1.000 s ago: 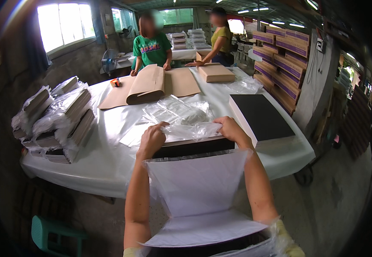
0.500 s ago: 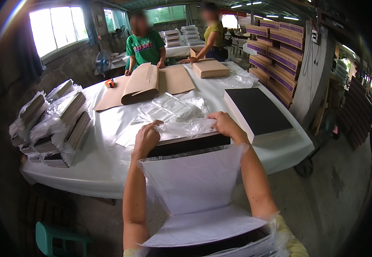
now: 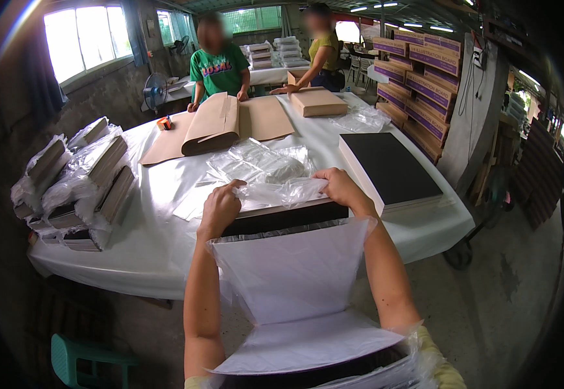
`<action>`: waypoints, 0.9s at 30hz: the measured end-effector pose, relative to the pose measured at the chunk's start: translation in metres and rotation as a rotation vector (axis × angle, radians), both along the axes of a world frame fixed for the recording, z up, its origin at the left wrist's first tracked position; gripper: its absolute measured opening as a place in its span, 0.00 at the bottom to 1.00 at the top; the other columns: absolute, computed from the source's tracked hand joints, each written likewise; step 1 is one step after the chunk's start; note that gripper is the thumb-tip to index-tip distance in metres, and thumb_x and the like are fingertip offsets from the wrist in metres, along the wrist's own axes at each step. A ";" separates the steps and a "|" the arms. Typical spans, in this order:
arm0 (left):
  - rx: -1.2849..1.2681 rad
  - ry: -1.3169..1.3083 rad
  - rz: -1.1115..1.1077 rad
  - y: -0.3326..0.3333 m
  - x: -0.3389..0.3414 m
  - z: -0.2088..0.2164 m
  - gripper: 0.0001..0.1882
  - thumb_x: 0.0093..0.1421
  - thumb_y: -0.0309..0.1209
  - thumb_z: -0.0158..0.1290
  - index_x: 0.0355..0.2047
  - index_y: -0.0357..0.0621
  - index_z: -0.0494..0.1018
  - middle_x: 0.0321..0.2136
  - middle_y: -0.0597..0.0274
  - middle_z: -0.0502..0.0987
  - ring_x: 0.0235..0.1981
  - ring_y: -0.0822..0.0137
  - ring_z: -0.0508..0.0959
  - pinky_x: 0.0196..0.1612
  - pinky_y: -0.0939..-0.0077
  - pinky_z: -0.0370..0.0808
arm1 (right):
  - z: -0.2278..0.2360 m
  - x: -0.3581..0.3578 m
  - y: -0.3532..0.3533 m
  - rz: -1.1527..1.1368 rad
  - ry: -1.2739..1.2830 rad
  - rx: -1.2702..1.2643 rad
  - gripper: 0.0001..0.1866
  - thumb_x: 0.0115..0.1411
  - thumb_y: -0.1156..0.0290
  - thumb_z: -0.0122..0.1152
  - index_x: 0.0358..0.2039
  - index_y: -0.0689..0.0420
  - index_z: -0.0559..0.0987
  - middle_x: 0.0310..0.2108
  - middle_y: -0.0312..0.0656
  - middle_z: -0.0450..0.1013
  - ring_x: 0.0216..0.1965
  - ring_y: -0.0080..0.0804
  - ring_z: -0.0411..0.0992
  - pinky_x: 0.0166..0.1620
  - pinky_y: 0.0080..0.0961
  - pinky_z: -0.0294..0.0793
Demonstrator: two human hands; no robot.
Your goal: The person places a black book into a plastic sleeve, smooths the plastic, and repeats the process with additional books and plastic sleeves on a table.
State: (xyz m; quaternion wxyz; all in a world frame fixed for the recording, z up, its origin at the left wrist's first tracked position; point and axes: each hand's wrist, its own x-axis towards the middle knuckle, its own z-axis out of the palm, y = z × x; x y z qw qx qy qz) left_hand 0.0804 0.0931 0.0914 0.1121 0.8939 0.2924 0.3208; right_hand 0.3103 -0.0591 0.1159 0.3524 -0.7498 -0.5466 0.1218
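Both hands are closed on a clear plastic bag (image 3: pixel 275 192) at the near edge of the table. My left hand (image 3: pixel 220 209) pinches its left end, and my right hand (image 3: pixel 341 189) grips the right end. Directly below the plastic lies a stack of boards with a black face (image 3: pixel 287 216). Between my forearms, a white board (image 3: pixel 291 272) in clear film slants upward toward the hands. Below it, another white board (image 3: pixel 314 343) tops a film-wrapped pile close to my body. More crumpled plastic (image 3: pixel 269 159) lies just beyond my hands.
Right of my hands rests a black-topped board stack (image 3: pixel 392 168). Wrapped bundles (image 3: pixel 84 185) are piled at left. Brown paper (image 3: pixel 214 129), a tape dispenser (image 3: pixel 164 123) and a brown package (image 3: pixel 317 102) lie farther back, near two people. A green stool (image 3: pixel 87 356) stands at lower left.
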 end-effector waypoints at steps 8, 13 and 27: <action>0.051 -0.022 -0.020 -0.002 -0.001 0.001 0.21 0.42 0.22 0.40 0.38 0.48 0.72 0.27 0.44 0.74 0.31 0.47 0.73 0.37 0.60 0.69 | -0.001 0.004 0.000 0.000 -0.008 0.007 0.16 0.44 0.75 0.59 0.37 0.54 0.76 0.33 0.50 0.73 0.37 0.44 0.72 0.43 0.28 0.69; 0.062 0.013 -0.004 -0.007 0.001 0.007 0.21 0.43 0.22 0.39 0.39 0.47 0.71 0.31 0.46 0.74 0.35 0.48 0.73 0.38 0.61 0.69 | -0.004 0.009 -0.001 0.070 -0.030 0.060 0.34 0.42 0.71 0.62 0.52 0.48 0.63 0.47 0.50 0.65 0.49 0.44 0.64 0.51 0.29 0.62; 0.018 0.100 0.006 -0.001 0.002 0.008 0.21 0.43 0.23 0.40 0.39 0.48 0.70 0.30 0.45 0.74 0.35 0.49 0.73 0.38 0.61 0.69 | -0.091 0.100 -0.079 -0.590 -0.350 -0.508 0.48 0.45 0.49 0.60 0.61 0.43 0.43 0.63 0.34 0.35 0.64 0.32 0.34 0.56 0.65 0.34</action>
